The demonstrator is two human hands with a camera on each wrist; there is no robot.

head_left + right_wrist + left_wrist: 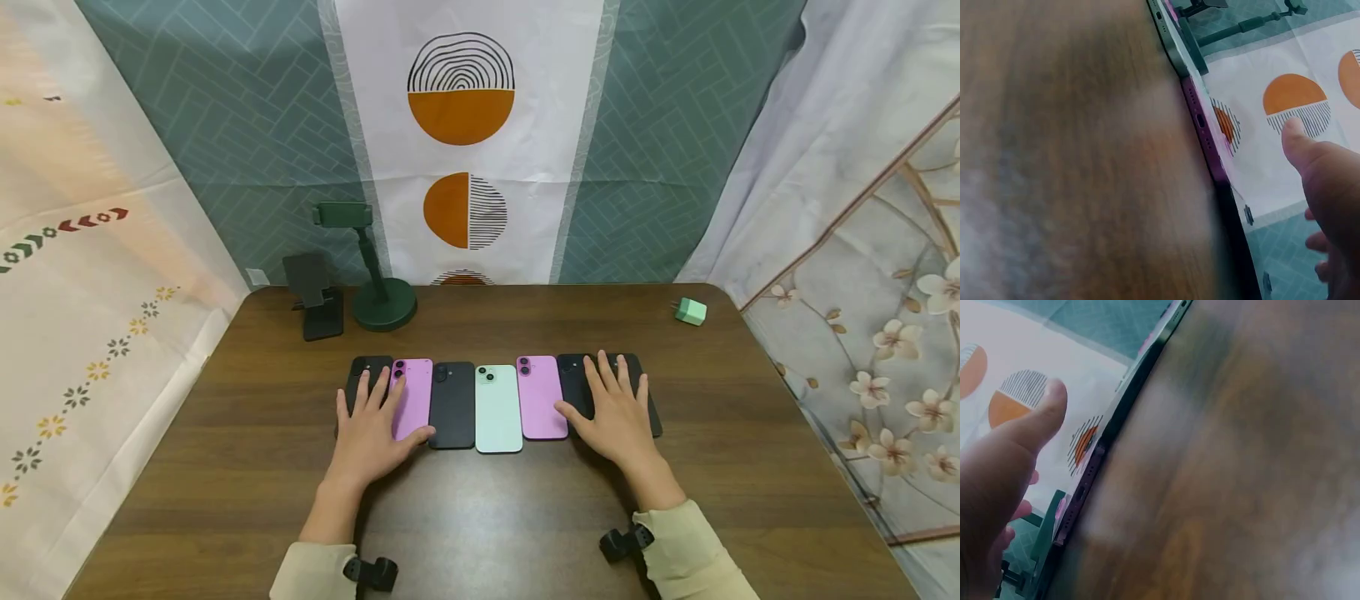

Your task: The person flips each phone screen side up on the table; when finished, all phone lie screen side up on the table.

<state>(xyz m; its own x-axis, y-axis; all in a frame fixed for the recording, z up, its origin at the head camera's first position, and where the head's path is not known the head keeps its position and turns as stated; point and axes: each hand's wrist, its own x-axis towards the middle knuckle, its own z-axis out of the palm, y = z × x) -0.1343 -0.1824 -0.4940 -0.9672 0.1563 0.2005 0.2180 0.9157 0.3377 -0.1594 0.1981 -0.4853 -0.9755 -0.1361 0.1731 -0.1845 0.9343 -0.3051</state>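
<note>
Several smartphones lie face down, side by side in a row. My left hand [367,437], fingers spread and straight, is over the leftmost black phone [362,367] and a pink phone [420,387]. A black phone [452,417] and a mint-green phone [498,417] lie between the hands. Beside another pink phone [542,400], my right hand [618,417] spreads its straight fingers over a black phone [573,385] and the rightmost black phone [654,417]. In the wrist views, the left thumb [1038,422] and right thumb [1304,150] look raised; fingertip contact is unclear.
A dark green phone stand [384,304] and a black phone stand [322,317] are at the back left of the wooden table [480,517]. A mint-green charger plug [691,312] lies at the back right. Curtains [885,333] hang around the table.
</note>
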